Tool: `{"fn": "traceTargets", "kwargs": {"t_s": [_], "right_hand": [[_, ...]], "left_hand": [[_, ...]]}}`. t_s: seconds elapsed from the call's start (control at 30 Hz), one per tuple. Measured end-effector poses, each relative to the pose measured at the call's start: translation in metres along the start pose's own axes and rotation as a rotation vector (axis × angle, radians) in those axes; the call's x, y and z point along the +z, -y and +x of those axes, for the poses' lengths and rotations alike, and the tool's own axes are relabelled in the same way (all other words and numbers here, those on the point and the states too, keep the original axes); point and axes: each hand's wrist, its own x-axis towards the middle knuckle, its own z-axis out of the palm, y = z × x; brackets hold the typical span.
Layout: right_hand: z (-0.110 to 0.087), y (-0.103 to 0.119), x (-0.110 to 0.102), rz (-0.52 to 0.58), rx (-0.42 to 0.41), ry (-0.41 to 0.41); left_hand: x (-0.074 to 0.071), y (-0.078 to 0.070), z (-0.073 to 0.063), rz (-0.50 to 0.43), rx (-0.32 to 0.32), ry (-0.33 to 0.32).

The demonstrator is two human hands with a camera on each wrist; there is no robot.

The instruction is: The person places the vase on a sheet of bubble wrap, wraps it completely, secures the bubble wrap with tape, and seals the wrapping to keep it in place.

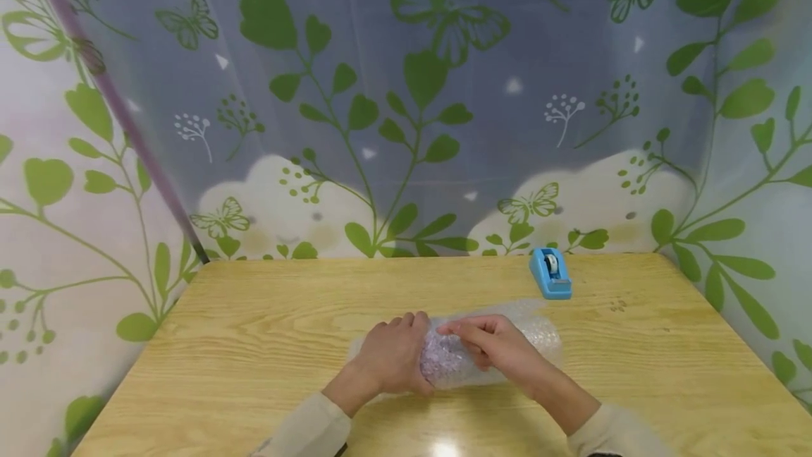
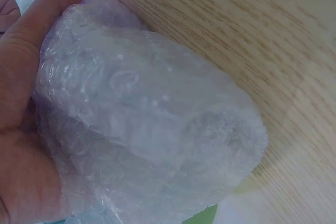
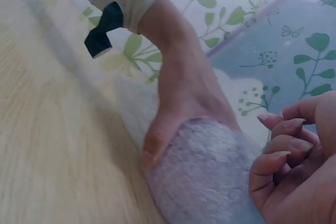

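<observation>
A roll-shaped bundle of clear bubble wrap [image 2: 152,93] lies on the table, with something pale purple showing through it. My left hand [image 1: 393,352] grips the bundle near its left part, thumb on the near side and fingers over the far side. In the right wrist view, that left hand [image 3: 191,87] spans the wrapped bundle [image 3: 202,171]. Over the bundle's middle is my right hand [image 1: 497,348], fingers curled, thumb and index fingertips close together. No held thing shows between those fingertips [image 3: 269,119]. What is inside the wrap is blurred by the bubbles.
A blue tape dispenser [image 1: 550,273] with a roll of tape stands at the table's back right. Loose bubble wrap [image 1: 539,333] spreads right of the bundle. The wooden table [image 1: 266,316] meets a leaf-and-butterfly patterned curtain [image 1: 355,125] at the back and sides.
</observation>
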Motion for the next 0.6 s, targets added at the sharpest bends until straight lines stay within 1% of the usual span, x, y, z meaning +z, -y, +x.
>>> {"fn": "traceTargets", "kwargs": {"t_s": [0.07, 0.17, 0.4, 0.47, 0.6], "right_hand": [[0.001, -0.003, 0.005, -0.005, 0.015, -0.02], [0.003, -0.006, 0.01, -0.006, 0.037, -0.027], [0.004, -0.012, 0.015, -0.027, 0.021, -0.014], [0.005, -0.013, 0.015, -0.06, 0.006, -0.022], [0.006, -0.016, 0.017, -0.209, -0.046, -0.066]], "left_hand": [[-0.001, -0.001, 0.0, 0.0, -0.003, 0.007], [-0.001, -0.001, 0.001, -0.001, -0.005, 0.011], [0.0, 0.0, 0.0, -0.012, 0.012, -0.009], [0.001, 0.0, 0.0, -0.011, 0.013, -0.011], [0.001, 0.0, 0.0, -0.003, 0.009, -0.005]]}}
